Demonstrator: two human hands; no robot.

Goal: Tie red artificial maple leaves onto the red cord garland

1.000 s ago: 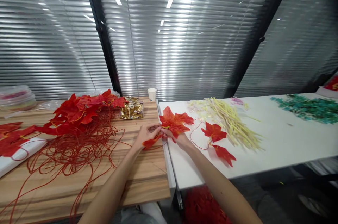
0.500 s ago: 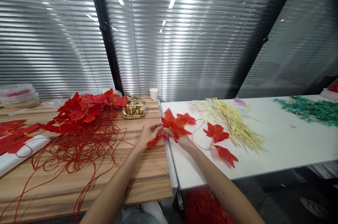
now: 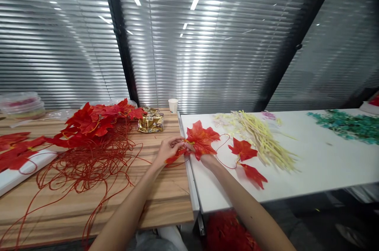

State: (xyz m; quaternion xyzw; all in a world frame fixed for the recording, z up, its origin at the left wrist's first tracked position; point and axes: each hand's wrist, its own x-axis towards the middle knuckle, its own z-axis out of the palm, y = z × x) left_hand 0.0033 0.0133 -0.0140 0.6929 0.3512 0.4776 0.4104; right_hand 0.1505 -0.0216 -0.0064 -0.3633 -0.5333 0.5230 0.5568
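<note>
My left hand [image 3: 171,149] is closed in a pinch at the yellowish stem of a red artificial maple leaf [image 3: 203,139], over the seam between two tables. From the right, my right hand [image 3: 207,160] grips the same leaf near its base; the leaf covers part of its fingers. Another red leaf [image 3: 175,157] pokes out beneath my left fingers. A thin red cord [image 3: 218,156] runs from my hands to two more maple leaves [image 3: 243,149] lying on the white table.
A tangle of red cord [image 3: 89,168] and a heap of red leaves [image 3: 89,120] cover the wooden table [image 3: 166,203]. Behind stand gold packets [image 3: 151,121] and a paper cup [image 3: 173,105]. Pale yellow stems [image 3: 260,136] and green foliage [image 3: 346,124] lie on the white table [image 3: 319,164].
The maple leaf at my hands has turned and shifted slightly right, its face now more toward me. Both hands stay in nearly the same place.
</note>
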